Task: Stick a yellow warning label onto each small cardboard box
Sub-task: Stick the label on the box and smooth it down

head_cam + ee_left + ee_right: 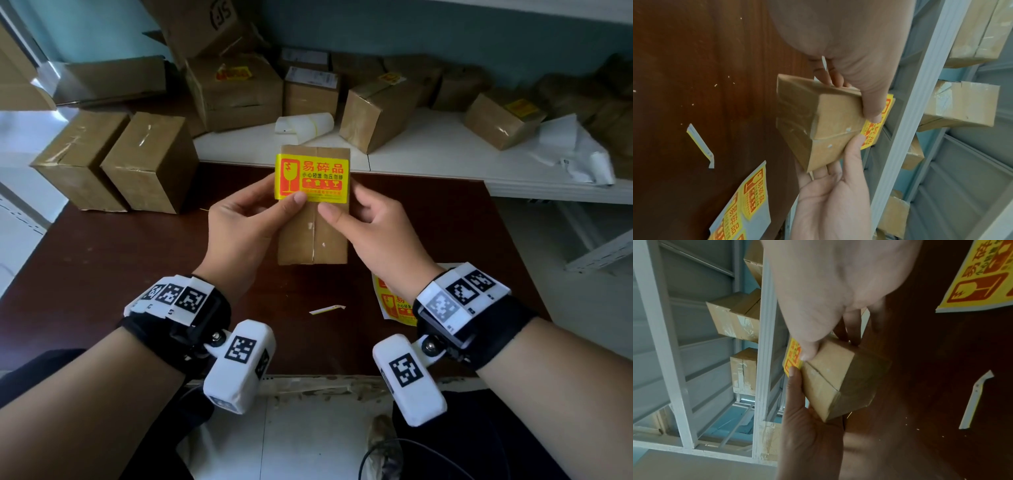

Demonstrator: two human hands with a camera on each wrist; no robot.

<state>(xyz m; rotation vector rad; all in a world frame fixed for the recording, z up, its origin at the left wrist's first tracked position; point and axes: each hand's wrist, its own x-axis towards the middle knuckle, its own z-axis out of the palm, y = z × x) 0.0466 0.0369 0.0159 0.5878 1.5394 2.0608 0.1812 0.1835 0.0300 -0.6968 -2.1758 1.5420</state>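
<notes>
My left hand (pixel 239 222) and right hand (pixel 373 222) pinch the small box (pixel 313 236), thumbs pressing its yellow label (pixel 312 176); two boxes (pixel 116 161) at ten o'clock look unlabelled

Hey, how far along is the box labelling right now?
Partly done. On the white shelf at least three boxes, such as the tilted box, already carry yellow labels. In hand: left hand and right hand hold a small box, thumbs pressing the yellow label onto it. Left: two plain boxes on the brown table show no label; the sticker sheet holds more.
</notes>
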